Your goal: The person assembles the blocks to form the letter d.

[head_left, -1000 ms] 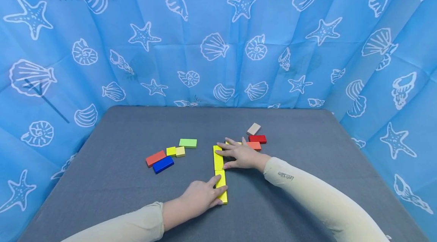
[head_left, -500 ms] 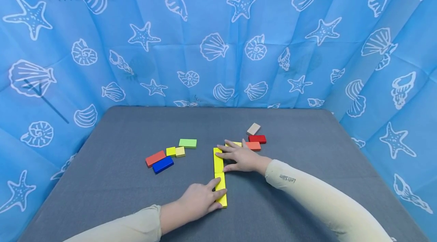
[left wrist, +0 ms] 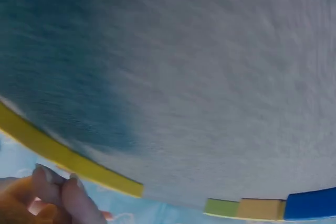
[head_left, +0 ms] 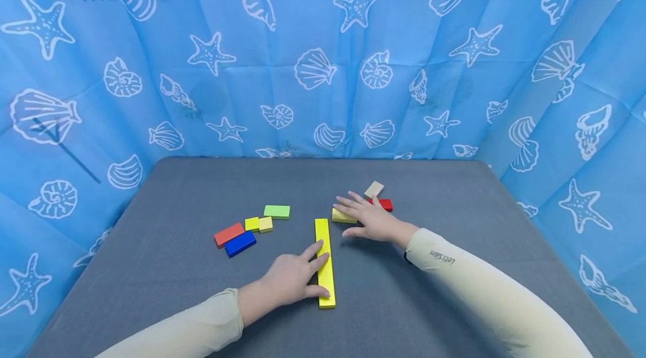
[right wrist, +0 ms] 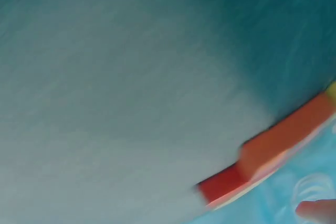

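Observation:
Two yellow blocks [head_left: 325, 279] lie end to end in a straight row in front of me on the grey table. My left hand [head_left: 290, 279] rests on the row with its fingers spread and the thumb near its close end; the seam is hidden. In the left wrist view, my fingertips [left wrist: 55, 182] overlap the yellow row [left wrist: 100, 174]. My right hand [head_left: 374, 220] hovers with fingers spread over a pale yellow block [head_left: 344, 216]. An orange block [right wrist: 286, 129] beside it is covered by this hand in the head view. Behind lies a red block [head_left: 386, 205].
A plain wooden block [head_left: 374, 189] lies behind the red one. To the left are a green block [head_left: 277, 212], a yellow cube [head_left: 252, 224], a pale yellow cube [head_left: 265, 224], an orange-red block [head_left: 229, 234] and a blue block [head_left: 240, 244]. A blue curtain [head_left: 323, 100] hangs behind the table.
My right hand has left the yellow row and moved right, toward the pale yellow and orange blocks. My left hand's fingers have shifted farther up the row, which slid slightly toward me.

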The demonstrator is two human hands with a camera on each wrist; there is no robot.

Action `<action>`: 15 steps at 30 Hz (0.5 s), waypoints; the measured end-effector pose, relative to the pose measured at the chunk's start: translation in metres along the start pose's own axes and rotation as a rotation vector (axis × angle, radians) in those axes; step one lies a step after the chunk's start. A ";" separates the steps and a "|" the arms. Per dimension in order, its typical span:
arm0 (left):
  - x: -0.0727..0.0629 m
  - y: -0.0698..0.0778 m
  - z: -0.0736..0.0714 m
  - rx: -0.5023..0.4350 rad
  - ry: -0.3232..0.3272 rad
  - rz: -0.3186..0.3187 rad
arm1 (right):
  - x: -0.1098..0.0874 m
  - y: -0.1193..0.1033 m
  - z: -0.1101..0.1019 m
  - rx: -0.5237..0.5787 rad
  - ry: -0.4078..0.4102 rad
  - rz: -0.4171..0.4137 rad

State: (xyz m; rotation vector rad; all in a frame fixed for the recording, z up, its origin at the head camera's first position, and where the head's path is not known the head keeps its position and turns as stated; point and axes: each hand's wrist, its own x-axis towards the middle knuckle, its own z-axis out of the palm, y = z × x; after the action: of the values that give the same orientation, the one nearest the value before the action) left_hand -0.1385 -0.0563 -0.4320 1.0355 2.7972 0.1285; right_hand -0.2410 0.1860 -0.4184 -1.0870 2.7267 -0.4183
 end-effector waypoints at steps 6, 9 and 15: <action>0.010 -0.012 0.003 -0.004 -0.042 -0.047 | -0.019 0.027 -0.006 0.014 0.042 0.073; 0.011 -0.016 0.003 -0.016 -0.042 -0.045 | -0.027 0.042 -0.007 0.018 0.060 0.110; 0.012 -0.017 0.003 -0.029 -0.059 -0.044 | -0.035 0.063 -0.012 0.042 0.105 0.186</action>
State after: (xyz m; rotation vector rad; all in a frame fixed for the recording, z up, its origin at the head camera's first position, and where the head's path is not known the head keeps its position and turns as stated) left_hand -0.1578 -0.0610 -0.4382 0.9548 2.7550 0.1303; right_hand -0.2599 0.2564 -0.4250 -0.8131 2.8639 -0.5145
